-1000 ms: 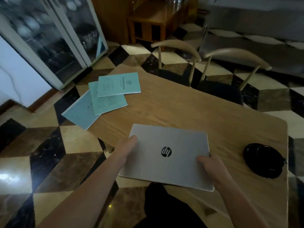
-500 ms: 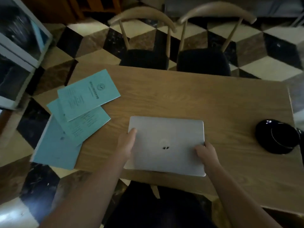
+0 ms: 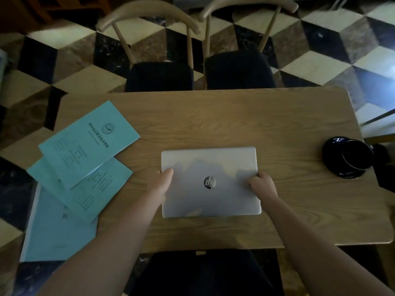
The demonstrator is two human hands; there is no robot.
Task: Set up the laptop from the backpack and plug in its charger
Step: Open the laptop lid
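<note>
Silver laptop (image 3: 210,180), one, lies shut; both hands' fingers grip its sides; three blue booklets (image 3: 89,142) beside.

Single head-worn wide-angle view. Looks forward and steeply down onto counter (image 3: 213,116) from near edge, close range. Both forearms enter from bottom of frame. Floor (image 3: 70,67) visible beyond far edge. No second view.

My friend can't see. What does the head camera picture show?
Two hands, left hand and right hand, hold a closed silver laptop flat on a wooden table. Blue booklets lie left, a black cup right.
</note>
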